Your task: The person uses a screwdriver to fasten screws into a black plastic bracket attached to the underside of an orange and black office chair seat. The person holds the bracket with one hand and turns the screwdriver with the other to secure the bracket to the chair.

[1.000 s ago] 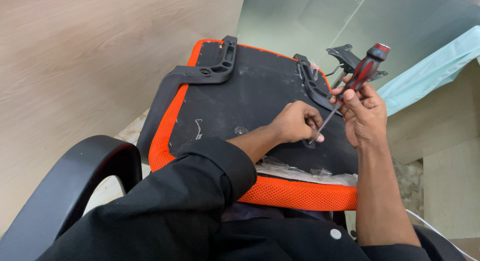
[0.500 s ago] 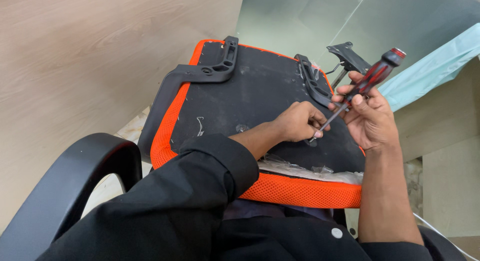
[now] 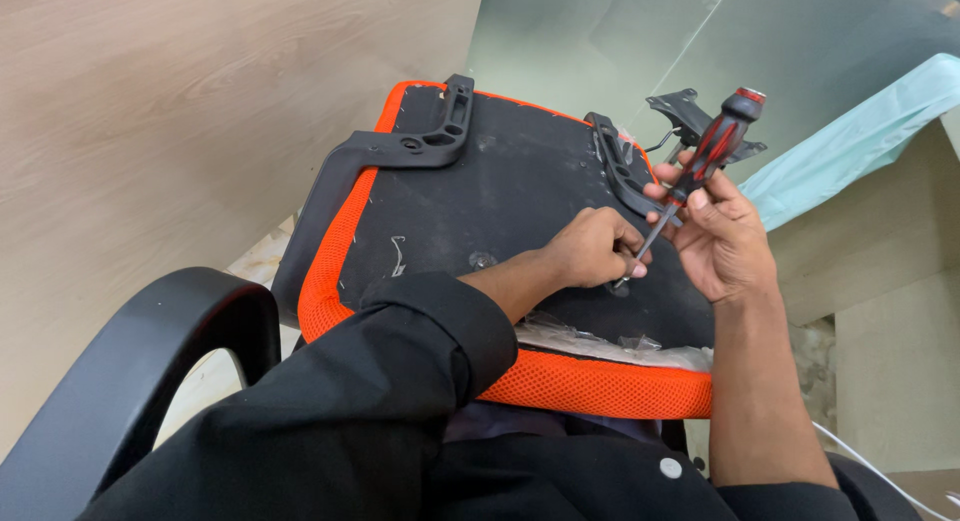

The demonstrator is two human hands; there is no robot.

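An upturned chair seat with a black underside and orange mesh edge lies across my lap. My right hand grips a red-and-black screwdriver, its shaft slanting down-left to a point on the seat underside. My left hand rests on the seat with its fingertips pinched at the screwdriver tip; whether they hold a screw is hidden. A black armrest bracket is fixed to the seat just behind both hands.
A second black armrest curves off the seat's left side. A black curved chair part stands at lower left. A black metal plate lies behind the seat, with light green sheeting at right. Crumpled clear plastic sits on the near edge.
The screwdriver handle has swung a little between frames while its tip stays at the same spot. My left hand has kept its place at the tip.
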